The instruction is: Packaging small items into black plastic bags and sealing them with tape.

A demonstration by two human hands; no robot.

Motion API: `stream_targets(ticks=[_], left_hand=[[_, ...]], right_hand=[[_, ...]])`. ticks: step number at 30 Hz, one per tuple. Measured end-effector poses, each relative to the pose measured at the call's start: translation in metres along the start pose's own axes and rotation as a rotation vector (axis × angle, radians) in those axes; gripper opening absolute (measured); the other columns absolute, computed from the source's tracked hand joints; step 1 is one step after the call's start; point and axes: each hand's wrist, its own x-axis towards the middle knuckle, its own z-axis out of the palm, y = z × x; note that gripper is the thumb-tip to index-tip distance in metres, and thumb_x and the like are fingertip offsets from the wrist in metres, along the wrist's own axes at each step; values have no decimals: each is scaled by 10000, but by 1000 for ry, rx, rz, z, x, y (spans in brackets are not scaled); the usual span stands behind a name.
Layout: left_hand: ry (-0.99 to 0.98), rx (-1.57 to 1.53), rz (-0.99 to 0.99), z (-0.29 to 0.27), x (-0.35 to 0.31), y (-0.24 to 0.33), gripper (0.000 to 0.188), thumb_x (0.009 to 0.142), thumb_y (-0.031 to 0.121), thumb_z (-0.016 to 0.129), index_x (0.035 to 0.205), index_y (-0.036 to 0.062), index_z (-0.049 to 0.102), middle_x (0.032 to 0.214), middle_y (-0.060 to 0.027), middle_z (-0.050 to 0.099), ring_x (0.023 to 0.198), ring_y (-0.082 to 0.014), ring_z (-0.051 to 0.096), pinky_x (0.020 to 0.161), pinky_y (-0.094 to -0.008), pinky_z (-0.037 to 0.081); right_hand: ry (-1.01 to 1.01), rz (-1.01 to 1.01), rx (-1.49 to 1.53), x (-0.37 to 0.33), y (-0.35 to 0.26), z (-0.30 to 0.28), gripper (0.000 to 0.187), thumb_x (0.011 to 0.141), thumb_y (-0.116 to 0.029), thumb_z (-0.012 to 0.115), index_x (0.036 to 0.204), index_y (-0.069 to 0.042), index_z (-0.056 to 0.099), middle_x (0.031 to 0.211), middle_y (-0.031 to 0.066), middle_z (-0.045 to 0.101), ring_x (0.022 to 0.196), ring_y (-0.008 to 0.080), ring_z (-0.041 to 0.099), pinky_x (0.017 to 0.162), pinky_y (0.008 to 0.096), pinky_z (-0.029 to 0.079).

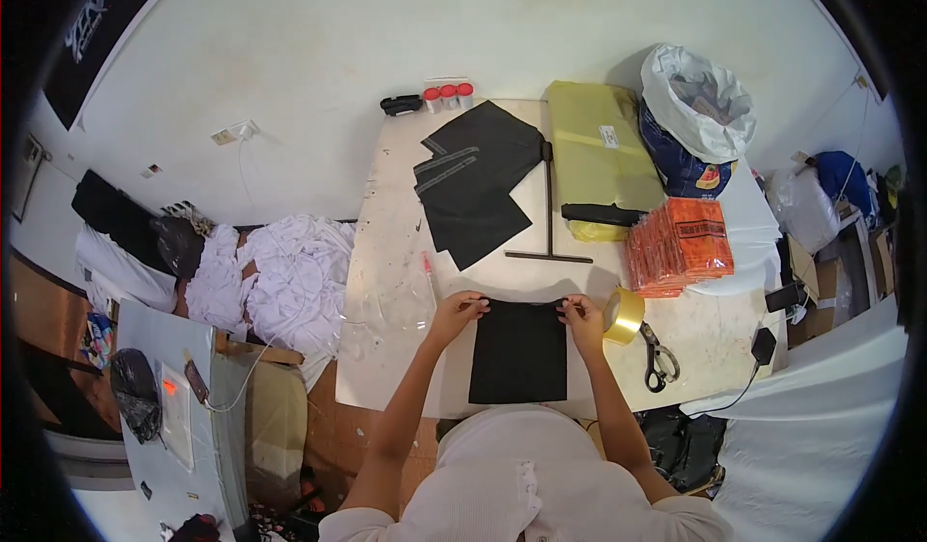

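A black cloth piece (519, 356), roughly square, lies spread at the table's near edge. My left hand (458, 316) pinches its far left corner, and my right hand (584, 324) has the far right corner between its fingers. Just right of that hand stands a roll of yellow tape (624, 315). Black-handled scissors (660, 358) rest beyond the tape to the right. Farther back on the table, several more black cloth pieces (478, 189) overlap in a loose pile.
A dark T-shaped bar (549, 204) lies behind my hands. Orange plastic-wrapped packets (679, 244) are stacked at right, near a yellow package (594, 146) and an open sack (690, 122). Red-lidded containers (449, 98) line the back. White cloth (294, 267) is heaped left of the table (386, 383).
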Motion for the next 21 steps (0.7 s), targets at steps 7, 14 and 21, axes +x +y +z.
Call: stream_targets(ticks=[7, 14, 21], left_hand=[[-29, 286, 78, -7, -10, 15, 165, 852, 101, 615, 965, -12, 655, 911, -49, 660, 843, -120, 621, 764, -229, 495], [-167, 501, 198, -15, -14, 20, 168, 820, 73, 632, 973, 9, 661, 1001, -87, 667, 865, -156, 640, 790, -246, 498], [-208, 549, 246, -13, -15, 29, 156, 809, 74, 636, 954, 29, 674, 1036, -81, 658, 895, -200, 642, 819, -268, 499]], right_hand=[[-13, -199, -423, -19, -13, -1, 112, 846, -29, 589, 946, 11, 618, 818, 43, 634, 752, 89, 599, 703, 220, 494], [-69, -342, -482, -27, -19, -5, 147, 814, -10, 604, 959, 7, 622, 923, 103, 654, 817, 153, 632, 732, 258, 501], [-92, -557, -653, -33, -19, -9, 117, 778, 26, 600, 892, 2, 609, 954, 146, 647, 857, 265, 642, 721, 299, 521]])
